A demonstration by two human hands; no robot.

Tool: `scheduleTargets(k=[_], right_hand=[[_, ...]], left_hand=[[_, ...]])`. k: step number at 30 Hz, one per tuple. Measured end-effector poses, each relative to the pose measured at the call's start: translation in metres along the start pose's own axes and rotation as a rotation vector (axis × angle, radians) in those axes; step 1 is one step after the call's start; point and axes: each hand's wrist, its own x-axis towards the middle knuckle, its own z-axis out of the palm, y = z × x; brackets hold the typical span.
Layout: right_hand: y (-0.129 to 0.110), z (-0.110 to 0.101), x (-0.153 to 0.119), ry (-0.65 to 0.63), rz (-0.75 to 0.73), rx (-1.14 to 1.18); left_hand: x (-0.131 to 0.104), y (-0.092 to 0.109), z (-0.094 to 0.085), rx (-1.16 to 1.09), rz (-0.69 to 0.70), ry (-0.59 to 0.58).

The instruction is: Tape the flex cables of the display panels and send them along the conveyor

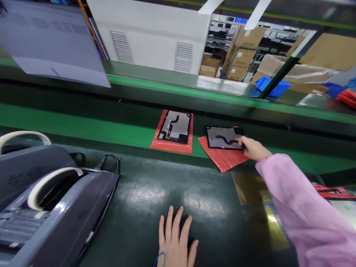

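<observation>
The blurred right hand (254,149) grips a screen (219,139) by its right end over a red bag (226,160). The left hand (175,247), partly cut off, lies spread on the dark desk (133,230); boxes (242,61) stand far right.

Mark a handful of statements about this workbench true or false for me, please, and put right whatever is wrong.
1. The right hand holds the right panel at one end. True.
2. The left hand holds a panel too. False: the left hand rests with its fingers spread on the dark bench.
3. The left panel lies on a red wrapper. True.
4. A blue bin stands beside the left hand. False: the blue bin is farther back, at the upper right of the view.
5. Grey machines stand at the left of the view. True.
</observation>
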Motion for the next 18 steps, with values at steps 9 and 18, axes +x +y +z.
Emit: scheduleTargets(k=[9,18], right_hand=[[0.028,-0.005,-0.02,-0.102,-0.106,-0.285],[-0.061,-0.004,-0.047,0.036,-0.184,-0.325]], left_hand=[[0.007,0.012,0.0,-0.374,-0.229,0.036],[0.092,0.055,-0.005,-1.614,-0.466,-0.243]])
